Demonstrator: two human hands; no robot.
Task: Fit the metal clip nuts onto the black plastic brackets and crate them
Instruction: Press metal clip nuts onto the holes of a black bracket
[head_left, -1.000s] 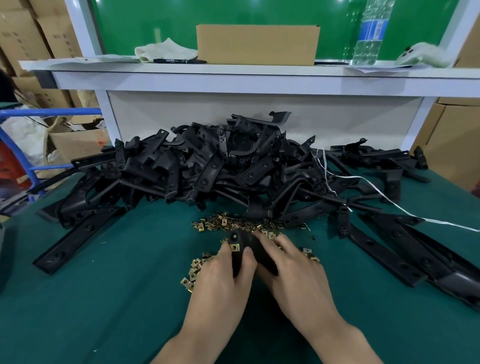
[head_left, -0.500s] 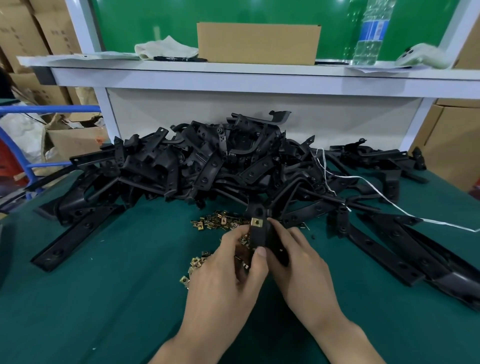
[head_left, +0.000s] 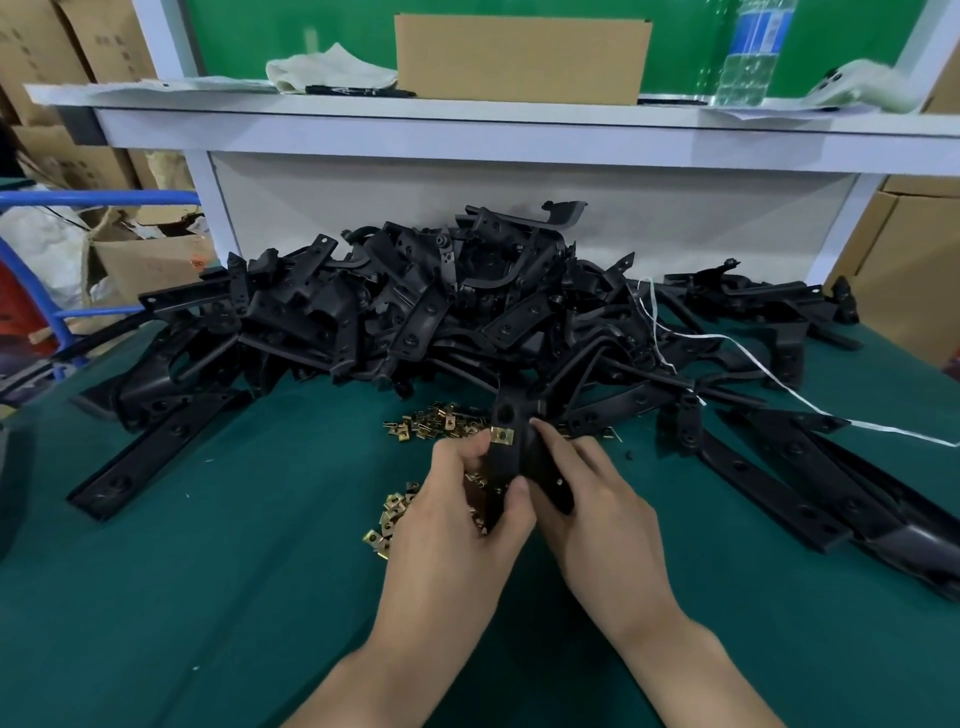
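Bench (head_left: 208, 597) cover: plain dark teal-green. Bracket pile (head_left: 332, 317): all black, matte; held bracket (head_left: 537, 470) black too. Clip nut (head_left: 502, 435) on it: brassy gold; loose clip nuts (head_left: 441, 423) same gold. Shelf (head_left: 467, 122): white w/ faint lilac tint. Box (head_left: 519, 57) on shelf: plain tan cardboard. Backboard (head_left: 260, 36): bright green. Bottle (head_left: 756, 36): clear, blue label. String (head_left: 779, 387): white. Rail (head_left: 98, 197) at left: blue. Cloth (head_left: 332, 70): off-white.
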